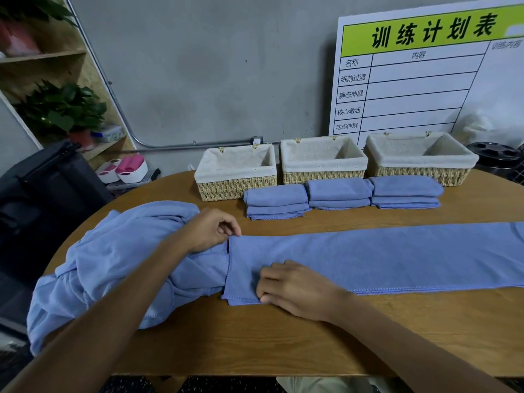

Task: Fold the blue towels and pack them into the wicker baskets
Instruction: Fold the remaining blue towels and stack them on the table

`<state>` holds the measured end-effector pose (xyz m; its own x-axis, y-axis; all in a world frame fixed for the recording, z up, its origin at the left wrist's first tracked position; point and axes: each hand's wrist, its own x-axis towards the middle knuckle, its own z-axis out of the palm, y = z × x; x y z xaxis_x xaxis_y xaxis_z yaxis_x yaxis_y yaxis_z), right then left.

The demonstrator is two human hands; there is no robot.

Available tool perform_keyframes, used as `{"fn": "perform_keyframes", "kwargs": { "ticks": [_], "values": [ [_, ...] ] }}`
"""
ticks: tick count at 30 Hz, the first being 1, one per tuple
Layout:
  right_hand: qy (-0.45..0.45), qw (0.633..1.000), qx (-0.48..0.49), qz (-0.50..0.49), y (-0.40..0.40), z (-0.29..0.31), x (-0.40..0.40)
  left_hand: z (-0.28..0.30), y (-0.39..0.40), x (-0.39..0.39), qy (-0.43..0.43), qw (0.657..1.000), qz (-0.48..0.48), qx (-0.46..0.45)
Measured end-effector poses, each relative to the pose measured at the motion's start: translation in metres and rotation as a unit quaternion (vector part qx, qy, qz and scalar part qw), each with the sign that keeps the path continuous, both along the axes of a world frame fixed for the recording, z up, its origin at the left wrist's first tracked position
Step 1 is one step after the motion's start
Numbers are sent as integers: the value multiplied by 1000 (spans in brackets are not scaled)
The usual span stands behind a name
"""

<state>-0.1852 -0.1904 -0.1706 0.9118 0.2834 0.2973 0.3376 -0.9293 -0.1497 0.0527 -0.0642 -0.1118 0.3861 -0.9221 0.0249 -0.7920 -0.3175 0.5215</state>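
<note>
Folding is under way on a round wooden worktop (283, 336), seen from above by the person doing it. 1 long blue towel (382, 259) lies flat in a strip from the middle of the worktop out to the right edge. The left hand (211, 229) pinches the strip's far left corner with curled fingers, and the right hand (295, 287) pinches the near left corner, thumb underneath at the hem. To the left, a loose heap of unfolded towels (113, 256) spills over the worktop's left edge, and the strip's left end overlaps it. Farther back sit 3 stacks of folded towels (340, 195) in a row, each just in front of 1 of 3 cloth-lined wicker baskets (323, 161), which look empty. Behind them a white schedule board (411, 80) leans on the wall. Judged from this, the risk is that lifting this end drags part of the heap along, or that uneven pulling by the 2 hands skews the hem, leaving a crooked fold too wide for its basket.
</note>
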Motion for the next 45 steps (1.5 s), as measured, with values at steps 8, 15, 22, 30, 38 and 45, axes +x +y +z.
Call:
{"fn": "perform_keyframes", "kwargs": {
  "ticks": [8, 15, 22, 30, 38, 45],
  "values": [
    [-79, 951, 114, -278, -58, 14, -1, -28, -38, -101, -71, 991, 41, -105],
    [147, 944, 34, -295, -85, -12, -29, -66, -31, -139, -149, 980, 51, 125],
    [160, 943, 37, -290, -83, -8, -30, -50, -47, -137, -138, 975, 73, 157],
    [174, 919, 33, -352, -130, -10, -76, -67, -46, -134, -144, 978, 54, 141],
    [164, 912, 37, -373, -138, -9, -91, -60, -90, -180, -129, 985, 42, 105],
    [166, 898, 39, -405, -158, -10, -115, -52, -100, -179, -134, 978, 45, 154]
  ]
}}
